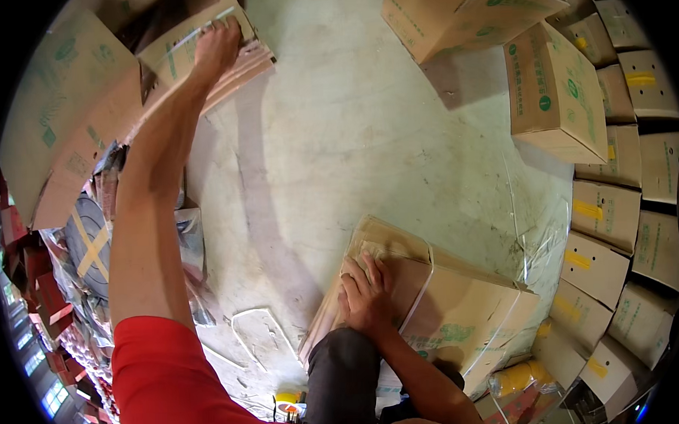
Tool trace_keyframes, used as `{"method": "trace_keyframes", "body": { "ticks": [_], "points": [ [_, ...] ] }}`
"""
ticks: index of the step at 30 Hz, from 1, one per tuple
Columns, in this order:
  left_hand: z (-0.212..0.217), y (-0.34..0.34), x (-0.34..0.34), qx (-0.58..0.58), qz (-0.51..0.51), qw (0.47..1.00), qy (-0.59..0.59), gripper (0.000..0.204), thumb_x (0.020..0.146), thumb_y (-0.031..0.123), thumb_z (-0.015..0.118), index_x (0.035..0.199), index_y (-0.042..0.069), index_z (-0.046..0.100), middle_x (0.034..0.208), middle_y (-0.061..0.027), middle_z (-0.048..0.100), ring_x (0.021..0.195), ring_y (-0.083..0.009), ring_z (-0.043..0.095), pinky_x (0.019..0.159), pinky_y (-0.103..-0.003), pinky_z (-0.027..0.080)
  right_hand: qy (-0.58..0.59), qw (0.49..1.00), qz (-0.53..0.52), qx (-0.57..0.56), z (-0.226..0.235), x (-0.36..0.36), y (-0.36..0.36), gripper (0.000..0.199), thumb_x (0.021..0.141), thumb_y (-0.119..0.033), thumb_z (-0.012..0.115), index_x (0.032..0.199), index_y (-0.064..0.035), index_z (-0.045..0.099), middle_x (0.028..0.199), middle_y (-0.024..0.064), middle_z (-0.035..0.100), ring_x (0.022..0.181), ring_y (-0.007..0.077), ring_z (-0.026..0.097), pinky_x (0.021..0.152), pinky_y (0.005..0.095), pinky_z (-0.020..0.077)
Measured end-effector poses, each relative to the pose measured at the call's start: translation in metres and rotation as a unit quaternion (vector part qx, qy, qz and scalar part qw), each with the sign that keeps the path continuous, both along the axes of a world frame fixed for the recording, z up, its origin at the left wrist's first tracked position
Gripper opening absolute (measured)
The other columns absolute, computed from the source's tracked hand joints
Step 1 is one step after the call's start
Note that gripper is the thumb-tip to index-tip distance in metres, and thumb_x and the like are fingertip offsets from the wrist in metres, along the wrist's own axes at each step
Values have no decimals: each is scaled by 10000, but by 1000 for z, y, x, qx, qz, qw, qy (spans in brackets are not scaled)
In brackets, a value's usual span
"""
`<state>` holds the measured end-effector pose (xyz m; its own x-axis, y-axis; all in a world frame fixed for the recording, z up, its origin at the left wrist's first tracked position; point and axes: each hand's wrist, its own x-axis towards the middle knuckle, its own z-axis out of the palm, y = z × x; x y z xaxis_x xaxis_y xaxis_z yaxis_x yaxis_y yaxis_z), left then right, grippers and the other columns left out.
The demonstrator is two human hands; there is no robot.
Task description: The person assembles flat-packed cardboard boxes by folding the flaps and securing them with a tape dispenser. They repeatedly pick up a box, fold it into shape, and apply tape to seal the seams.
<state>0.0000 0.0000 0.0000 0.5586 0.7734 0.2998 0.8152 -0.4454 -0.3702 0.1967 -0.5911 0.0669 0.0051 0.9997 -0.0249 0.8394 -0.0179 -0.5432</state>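
In the head view, a stack of flattened cartons (pixel 425 299) is seen lying on the concrete floor (pixel 336 122), near and right of centre, bound by a pale strap (pixel 424 291) that crosses it. The right hand (pixel 366 295) is laid flat on the stack's near left part, fingers spread and pressed down, nothing gripped. The forearm is bent in from the lower edge, beside a dark trouser knee (pixel 344 376).

The left arm is stretched out far and to the left, its red sleeve (pixel 166 382) at the near edge. The left hand (pixel 215 46) is closed over the edge of a thin flat sheet of cardboard (pixel 226 59) at the far left pile; the fingers are curled around it, though the fingertips are hidden behind the edge.

As for progress, the stack is judged to be already gathered and strapped at least once, and held steady; the far sheet is grasped but not yet lifted clear of its pile. Whether the strap is tied cannot be told.

Made-up boxes (pixel 552 92) are stacked along the far right and right side. A roll of yellow tape (pixel 288 401) lies near, by the knee. Crumpled clear film (pixel 542 235) is spread right of the stack
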Motion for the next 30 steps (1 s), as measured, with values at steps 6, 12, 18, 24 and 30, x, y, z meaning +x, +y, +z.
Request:
{"method": "trace_keyframes", "body": {
  "ticks": [6,12,18,24,30],
  "points": [
    [29,-108,-12,18,-70,997,-14,424,899,132,654,1298,22,563,1112,-226,655,983,-397,699,775,-453,619,16,1000,-4,25,13,-1,-6,197,895,-175,662,1036,-39,688,1398,144,623,1418,408,453,1186,584,320],
    [57,-175,-11,-82,-5,996,-24,427,910,99,625,1326,39,553,1180,-203,636,1108,-419,637,842,-468,605,12,997,3,71,3,-5,-10,199,895,-168,641,1040,-34,666,1369,162,610,1401,433,453,1178,607,318],
    [71,-315,-32,-137,-79,986,-45,547,840,63,642,1378,30,548,1396,-238,561,1292,-460,532,1092,-492,481,-9,997,13,69,11,1,-7,264,898,-166,627,1119,-22,637,1383,171,595,1405,438,447,1187,610,303],
    [139,-490,-80,-160,-163,971,-77,500,768,124,709,1256,60,618,1388,-263,614,1352,-453,544,1168,-527,461,-2,993,-7,115,10,0,-13,573,919,-192,626,1414,53,473,1523,257,473,1487,463,355,1229,614,247],
    [129,-615,-134,-374,-132,914,-89,813,762,143,804,1516,101,502,1635,-213,402,1560,-397,321,1271,-539,311,0,996,-20,91,23,3,-16,678,951,-247,619,1489,91,380,1621,293,342,1540,489,249,1276,609,151]
  ]
}}
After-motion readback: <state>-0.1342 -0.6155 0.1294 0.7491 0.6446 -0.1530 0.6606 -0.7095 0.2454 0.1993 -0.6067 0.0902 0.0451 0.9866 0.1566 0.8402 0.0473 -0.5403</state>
